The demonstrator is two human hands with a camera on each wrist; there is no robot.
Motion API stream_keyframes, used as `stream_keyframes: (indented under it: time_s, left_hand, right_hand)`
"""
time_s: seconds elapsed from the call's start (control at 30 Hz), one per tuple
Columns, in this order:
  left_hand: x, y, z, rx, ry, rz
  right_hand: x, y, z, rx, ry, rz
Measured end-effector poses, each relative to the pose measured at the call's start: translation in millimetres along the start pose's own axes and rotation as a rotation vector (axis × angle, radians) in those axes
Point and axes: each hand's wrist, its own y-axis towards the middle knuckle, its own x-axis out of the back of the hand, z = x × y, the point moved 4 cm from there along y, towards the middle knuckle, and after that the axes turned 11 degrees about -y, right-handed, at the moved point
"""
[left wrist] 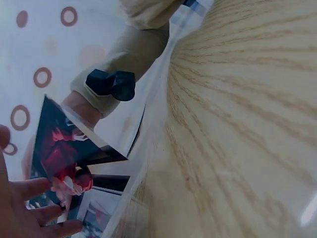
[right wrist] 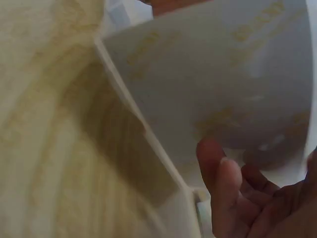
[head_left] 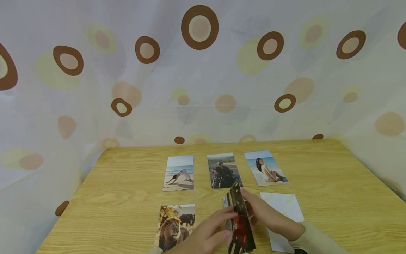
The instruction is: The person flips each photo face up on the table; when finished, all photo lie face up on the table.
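Observation:
An upright stack of glossy photos stands between both hands at the front of the table. Its outer picture has a red figure on a dark ground, and the photos fan apart in the left wrist view. My left hand touches this picture side with fairly straight fingers. From the opposite side my right hand holds the stack, its fingertips partly hidden in the head view. In the right wrist view, its curled fingers lie against the white printed back of a photo.
Across the back lie a yoga beach photo, a motorcycle photo and a seated-woman beach photo. A lion photo is beside my left hand. One white card lies under my right forearm. A patterned curtain encloses the wooden table.

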Motion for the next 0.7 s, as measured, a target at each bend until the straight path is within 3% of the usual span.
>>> stream_keyframes:
  time_s: [0.13, 0.27, 0.33, 0.53, 0.7]
  left_hand:
    - [-1.7, 0.3, 6.1, -0.022, 0.232, 0.062]
    - [-4.3, -0.4, 15.1, -0.048, 0.56, 0.139]
    - [-5.1, -2.0, 19.0, -0.04, 0.672, 0.161]
    - [-1.3, -5.7, 22.1, 0.027, 0.744, 0.176]
    - [-0.4, -5.4, 21.0, 0.014, 0.746, 0.187]
  right_hand:
    - [10.0, -1.4, -3.7, -0.017, -0.165, -0.103]
    - [14.9, 2.1, -15.2, 0.111, -0.441, -0.153]
    - [15.5, 3.5, -20.6, 0.159, -0.589, -0.203]
    - [13.5, 3.2, -20.4, 0.172, -0.731, -0.283]
    - [13.1, 3.7, -17.1, 0.145, -0.787, -0.305]
